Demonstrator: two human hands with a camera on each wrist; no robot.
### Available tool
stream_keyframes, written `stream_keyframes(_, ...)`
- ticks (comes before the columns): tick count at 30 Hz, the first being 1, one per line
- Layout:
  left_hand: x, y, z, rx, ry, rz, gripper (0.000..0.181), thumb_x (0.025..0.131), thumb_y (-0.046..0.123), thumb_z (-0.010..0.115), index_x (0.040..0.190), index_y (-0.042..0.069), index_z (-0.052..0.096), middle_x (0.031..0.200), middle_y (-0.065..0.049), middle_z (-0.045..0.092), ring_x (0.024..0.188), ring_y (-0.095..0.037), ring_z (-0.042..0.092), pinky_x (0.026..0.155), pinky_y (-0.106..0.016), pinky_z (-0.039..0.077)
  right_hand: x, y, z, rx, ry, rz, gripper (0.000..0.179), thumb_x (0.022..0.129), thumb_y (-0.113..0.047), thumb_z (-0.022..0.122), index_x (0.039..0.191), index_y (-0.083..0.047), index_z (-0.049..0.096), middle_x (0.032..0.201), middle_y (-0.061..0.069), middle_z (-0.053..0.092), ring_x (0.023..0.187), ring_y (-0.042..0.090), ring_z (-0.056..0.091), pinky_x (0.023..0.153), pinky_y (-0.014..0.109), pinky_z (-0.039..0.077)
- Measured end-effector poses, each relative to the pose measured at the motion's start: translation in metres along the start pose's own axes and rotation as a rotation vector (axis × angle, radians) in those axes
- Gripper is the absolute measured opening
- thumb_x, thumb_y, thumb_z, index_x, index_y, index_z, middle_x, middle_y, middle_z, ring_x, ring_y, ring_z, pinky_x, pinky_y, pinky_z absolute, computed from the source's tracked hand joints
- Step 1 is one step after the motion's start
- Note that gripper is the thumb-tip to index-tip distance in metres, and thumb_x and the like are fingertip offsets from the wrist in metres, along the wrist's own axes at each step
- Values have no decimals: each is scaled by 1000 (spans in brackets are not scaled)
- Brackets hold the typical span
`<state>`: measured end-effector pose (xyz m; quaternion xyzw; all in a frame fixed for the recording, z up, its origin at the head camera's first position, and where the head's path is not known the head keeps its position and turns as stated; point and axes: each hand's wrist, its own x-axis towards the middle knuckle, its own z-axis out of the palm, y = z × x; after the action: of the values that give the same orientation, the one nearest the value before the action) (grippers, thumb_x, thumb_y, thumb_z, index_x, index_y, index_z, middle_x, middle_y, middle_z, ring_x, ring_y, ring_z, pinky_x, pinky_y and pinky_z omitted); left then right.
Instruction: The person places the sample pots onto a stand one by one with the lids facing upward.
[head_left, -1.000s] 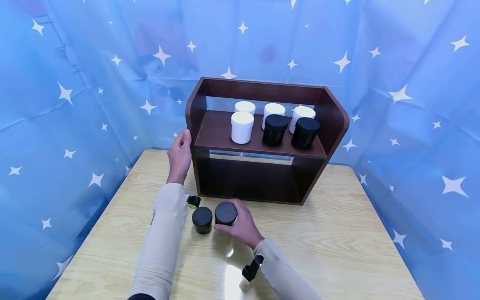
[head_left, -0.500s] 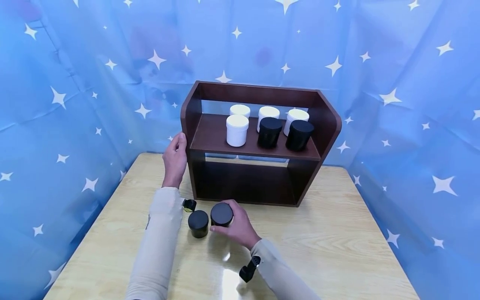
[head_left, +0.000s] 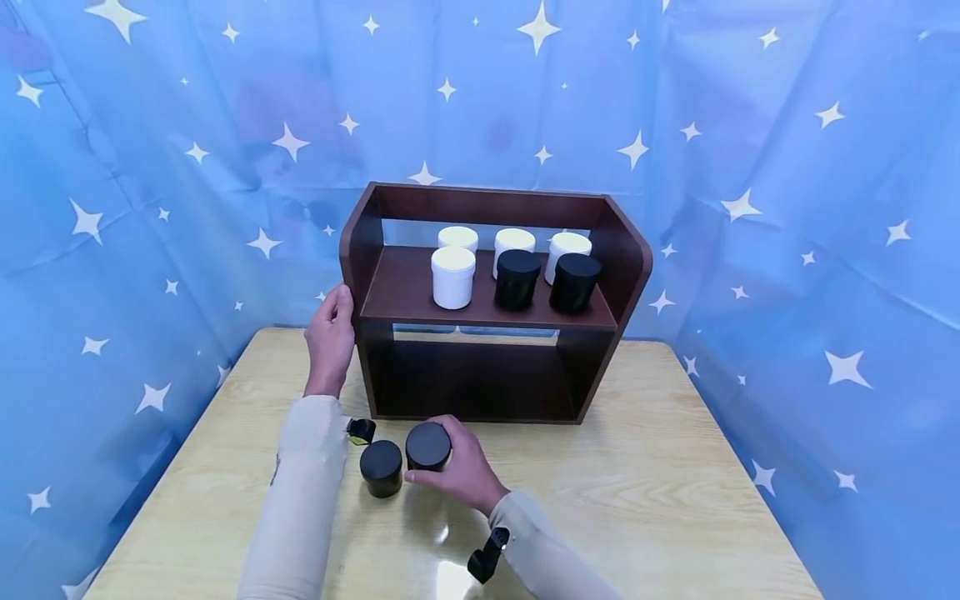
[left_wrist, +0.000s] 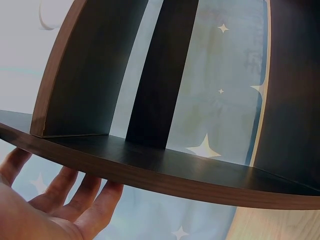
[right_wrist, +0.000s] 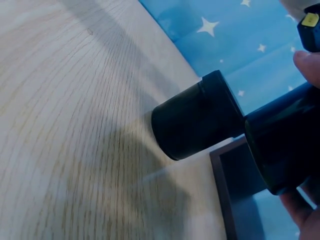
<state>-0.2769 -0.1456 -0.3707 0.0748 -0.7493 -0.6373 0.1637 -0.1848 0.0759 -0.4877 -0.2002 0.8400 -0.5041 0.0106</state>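
1. Jar, black and capped, is held by the right hand, thumb and fingers curved round its sides; in the right wrist view it appears to be raised off the table.
2. Its wall looks hard, smooth and slightly glossy, so it may be judged stiff, not very fragile and somewhat slippery. Whether it is filled cannot be told; if empty, it would probably be light.
3. Hold is best taken on opposite sides of the broad body, since the lid might twist if gripped alone.
4. Just to the left, a second jar of the same black kind is stood upright; little finger room is left between them.
5. Farther off, the shelf is touched on its left outer side by the left hand, its fingertips laid there without being wrapped round.
6. On the upper board, a white jar and two black jars are lined up before three partly hidden white ones.
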Motion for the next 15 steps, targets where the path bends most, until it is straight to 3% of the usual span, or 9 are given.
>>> stream_keyframes(15, -1, -3, 0, -5, 9, 16, 61, 97, 71, 38, 146, 38, 51, 153, -1, 51, 146, -21, 39, 122, -51, 31, 1, -7, -4, -9, 14, -26, 65, 70, -33, 91, 125, -23, 58, 121, -6, 64, 111, 14, 61, 98, 34, 50)
